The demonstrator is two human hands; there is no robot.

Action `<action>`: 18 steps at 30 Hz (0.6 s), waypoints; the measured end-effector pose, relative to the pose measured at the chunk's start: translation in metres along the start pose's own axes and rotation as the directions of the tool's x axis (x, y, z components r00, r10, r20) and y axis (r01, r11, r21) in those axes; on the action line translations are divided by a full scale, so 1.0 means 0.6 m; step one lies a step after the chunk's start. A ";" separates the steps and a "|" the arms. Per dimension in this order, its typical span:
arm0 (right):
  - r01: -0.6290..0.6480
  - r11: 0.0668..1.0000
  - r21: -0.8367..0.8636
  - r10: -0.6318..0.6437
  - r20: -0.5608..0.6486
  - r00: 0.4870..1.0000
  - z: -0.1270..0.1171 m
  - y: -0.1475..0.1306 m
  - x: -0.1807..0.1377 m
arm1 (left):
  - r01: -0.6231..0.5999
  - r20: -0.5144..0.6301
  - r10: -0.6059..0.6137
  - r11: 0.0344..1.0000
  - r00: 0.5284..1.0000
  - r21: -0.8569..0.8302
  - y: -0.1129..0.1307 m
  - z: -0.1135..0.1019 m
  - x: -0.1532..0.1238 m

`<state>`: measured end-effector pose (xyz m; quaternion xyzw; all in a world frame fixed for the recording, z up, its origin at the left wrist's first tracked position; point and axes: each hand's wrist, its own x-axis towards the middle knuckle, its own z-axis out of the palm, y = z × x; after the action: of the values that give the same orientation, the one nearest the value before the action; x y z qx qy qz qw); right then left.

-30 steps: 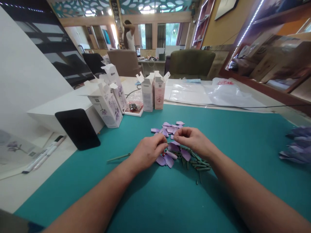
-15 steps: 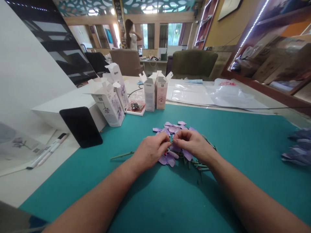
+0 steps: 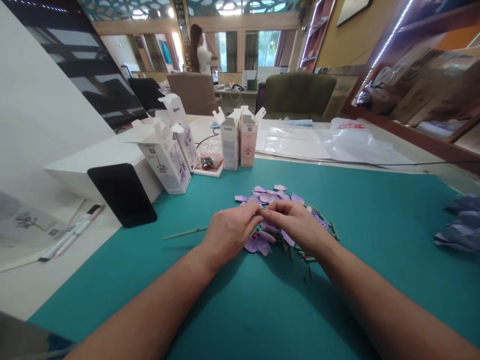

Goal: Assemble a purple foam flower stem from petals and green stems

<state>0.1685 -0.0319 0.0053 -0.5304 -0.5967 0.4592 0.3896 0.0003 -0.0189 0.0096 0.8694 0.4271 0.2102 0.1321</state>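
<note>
My left hand (image 3: 231, 231) is closed round a thin green flower stem (image 3: 184, 233), whose free end sticks out to the left above the mat. Fingertip to fingertip with it, my right hand (image 3: 294, 220) pinches at the stem's other end; any small part between the fingers is too hidden to name. Below and behind both hands lies a pile of purple petal pieces (image 3: 267, 198). Beside my right wrist are several green stem pieces (image 3: 333, 231), partly covered by the hand.
A teal mat (image 3: 240, 310) covers the table. Opened flower-print boxes (image 3: 167, 162) and a pink box (image 3: 248, 142) stand at the back. A black tablet-like panel (image 3: 122, 195) leans at left, near markers (image 3: 75, 232). Purple-grey flowers (image 3: 459, 222) lie far right. A person (image 3: 200, 52) stands beyond the chairs.
My two hands have come closer, fingertips now meeting. The stem in my left hand has shifted slightly left and up. The person in the background has turned a little.
</note>
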 end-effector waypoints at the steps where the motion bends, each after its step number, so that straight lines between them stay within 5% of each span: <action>1: 0.001 1.000 -0.008 -0.001 0.009 1.000 -0.002 -0.002 -0.001 | -0.002 -0.004 0.002 1.000 1.000 -0.005 -0.001 -0.002 0.000; 11: 0.077 0.941 -0.329 -0.141 -0.177 0.974 -0.049 0.020 0.015 | 0.145 -0.148 -0.182 0.961 0.972 -0.235 -0.029 -0.039 0.011; 18: 0.330 0.672 -0.663 -0.387 0.066 0.920 -0.016 0.059 0.037 | 0.147 -0.178 -0.203 0.947 0.963 -0.284 -0.044 -0.040 0.013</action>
<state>0.1846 -0.0080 -0.0264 -0.5238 -0.7963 0.1104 0.2818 -0.0251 0.0042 0.0219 0.7756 0.4818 0.3420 0.2221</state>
